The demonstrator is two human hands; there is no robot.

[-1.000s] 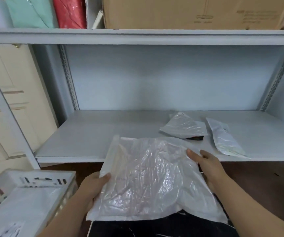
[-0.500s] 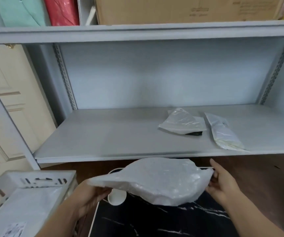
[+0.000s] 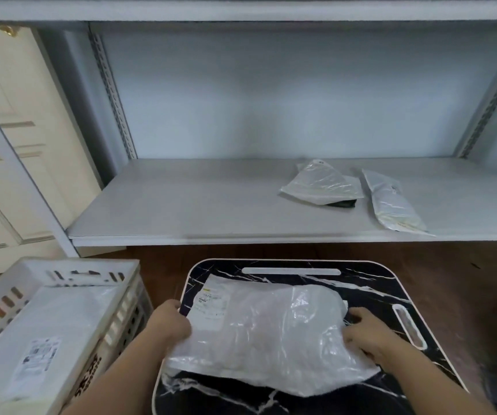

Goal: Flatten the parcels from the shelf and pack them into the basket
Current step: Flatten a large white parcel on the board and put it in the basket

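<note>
A puffy white plastic parcel [image 3: 268, 330] with a shipping label lies label-up on a black marble-patterned lap table [image 3: 391, 283]. My left hand [image 3: 171, 323] grips its left edge and my right hand [image 3: 367, 336] grips its right edge. Two more plastic-wrapped parcels rest on the white shelf [image 3: 181, 205]: one over a dark item [image 3: 322, 184], and a long narrow one [image 3: 394, 205] to its right. The white slotted basket [image 3: 70, 274] stands at lower left with a flat labelled parcel [image 3: 40, 351] inside.
A cream panelled door [image 3: 10, 145] is at the far left behind the shelf's upright. Dark wooden floor [image 3: 466, 271] shows under the shelf and around the lap table. The shelf's front edge runs just beyond the lap table.
The parcel came down from mid-air in front of the shelf onto the lap table, turned label-up. Both hands stayed on its edges, and my view tilted downward.
</note>
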